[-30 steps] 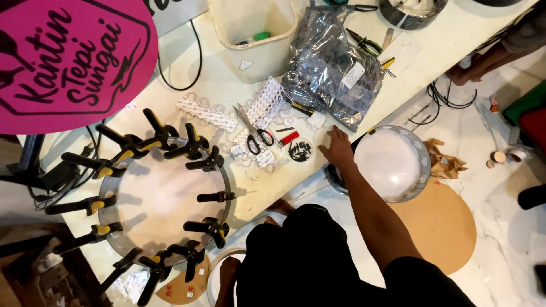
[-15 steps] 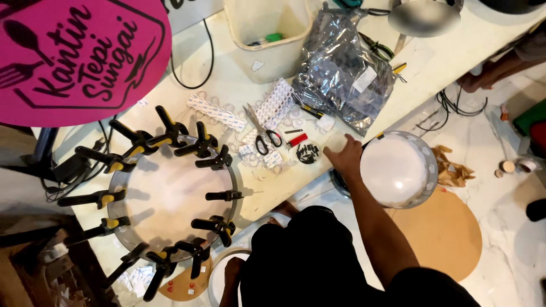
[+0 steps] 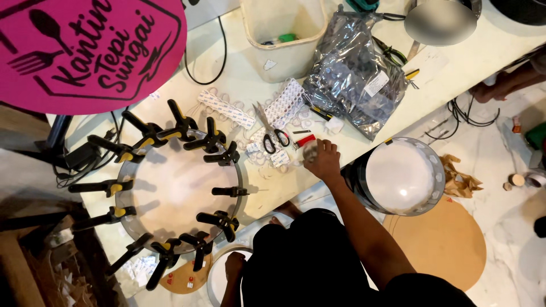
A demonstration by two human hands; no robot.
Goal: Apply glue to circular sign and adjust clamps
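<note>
My right hand (image 3: 324,161) reaches over the pale table's (image 3: 250,79) front edge, its fingers curled on a small dark roll (image 3: 309,150). Just left of it lie black-handled scissors (image 3: 272,132), a red cutter (image 3: 305,140) and strips of white sticky pads (image 3: 226,109). My left hand (image 3: 234,265) hangs low beside my black clothing, next to the rim of a white round piece (image 3: 218,282); its grip is unclear. A round panel in a clear ring (image 3: 176,187) lies at the left, held by several black and yellow spring clamps (image 3: 219,143).
A crumpled silvery bag (image 3: 355,74) and a beige bin (image 3: 278,34) sit at the back of the table. A pink round sign (image 3: 85,51) covers the top left. Right of my arm, a white-faced round lamp (image 3: 404,176) sits above a brown disc (image 3: 443,241).
My right hand has shifted left along the table edge and closed over the small dark roll. The view has dropped and moved closer.
</note>
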